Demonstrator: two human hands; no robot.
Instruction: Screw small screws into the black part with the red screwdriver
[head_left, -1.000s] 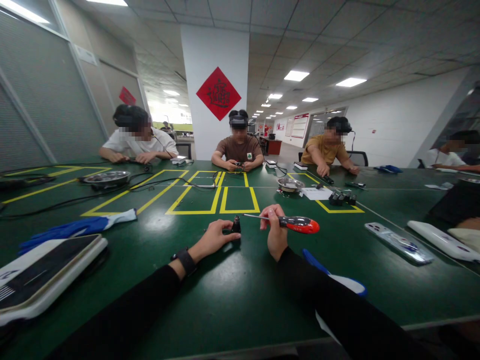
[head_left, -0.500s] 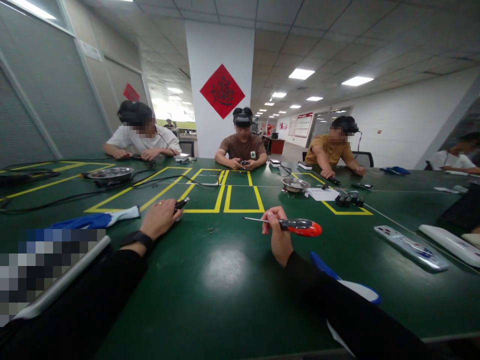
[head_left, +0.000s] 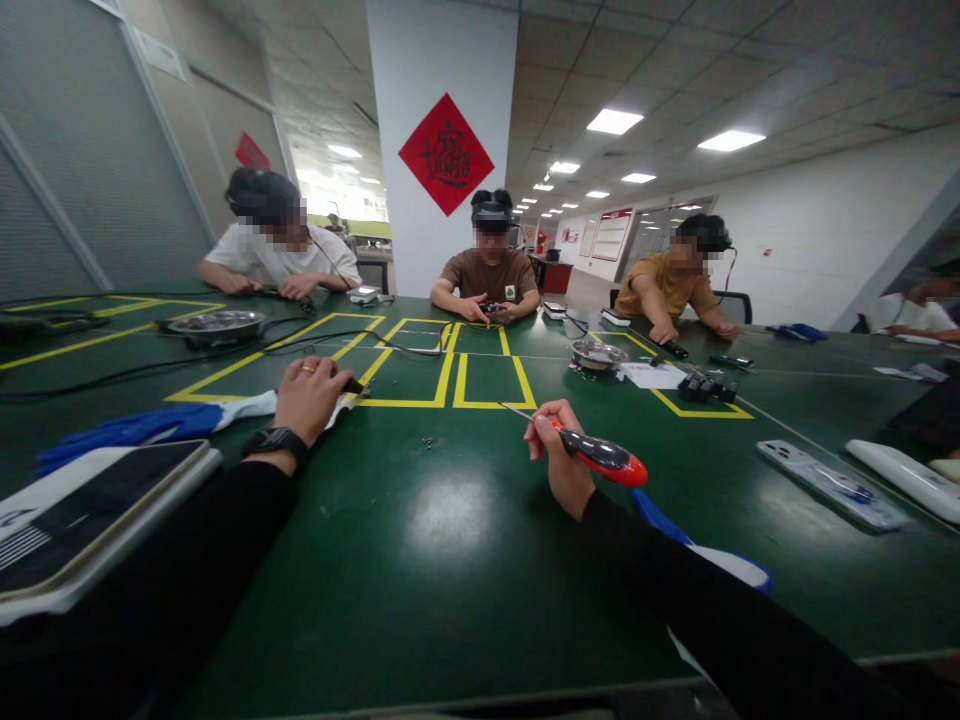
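Note:
My right hand (head_left: 559, 450) is closed on a screwdriver (head_left: 607, 458) with a red and black handle, its thin shaft pointing left above the green table (head_left: 450, 620). At the left, my left hand (head_left: 309, 398) has its fingers bent around a small dark object (head_left: 355, 386), which shows beyond the fingertips; a whitish piece lies just under that hand. Between the two hands, a few tiny dark parts (head_left: 427, 443) rest on the tabletop.
Blue-and-white gloves lie at left (head_left: 157, 425) and beneath my right forearm (head_left: 727, 568). A metal bowl (head_left: 598, 353), black blocks (head_left: 707, 386) and a phone (head_left: 829, 485) are at right. Another bowl (head_left: 217, 326) and cables are at left. Three people sit opposite.
The view has tilted down slightly. My left hand has shifted left and upward over the table, and the screwdriver has tilted, its handle now lower than its tip.

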